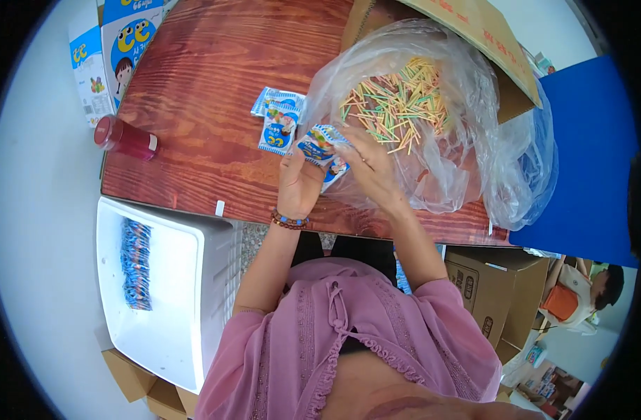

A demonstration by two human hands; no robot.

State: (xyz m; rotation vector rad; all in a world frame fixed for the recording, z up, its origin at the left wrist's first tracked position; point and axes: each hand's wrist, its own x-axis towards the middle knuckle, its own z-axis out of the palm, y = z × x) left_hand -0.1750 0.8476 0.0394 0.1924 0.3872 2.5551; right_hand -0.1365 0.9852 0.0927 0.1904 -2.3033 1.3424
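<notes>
A small packet [319, 142] is held up between the person's two hands, over the near part of the desk [201, 91], just left of a clear bag [467, 154]. The left hand [301, 185] pinches its near left side, thumb in front and the other fingers mostly hidden behind; the right hand [371, 166] is closed on its right end, fingertips bent over it. One striped, crimped edge of the packet faces away from the person and to the right; the packet is tilted and foreshortened, so its long axis is hard to tell exactly.

A second packet [336, 171] shows beneath it, between the hands; whether a hand touches it cannot be told. Just beyond the left hand lies a loose pile of packets [278, 131]; the front one has its long axis running roughly away from the person.

The packets look like glossy, flat film, white and blue, with striped ends, small coloured pictures and printed lettering. The thin, crinkled plastic bag holds slim, straight sticks [397, 98] in pastel yellow, green and pink, pointing every way. The desk has reddish-brown wood grain. A red jar [133, 139] stands at its left edge, and a smooth white bin [170, 301] below holds a row of similar packets [136, 262].
</notes>
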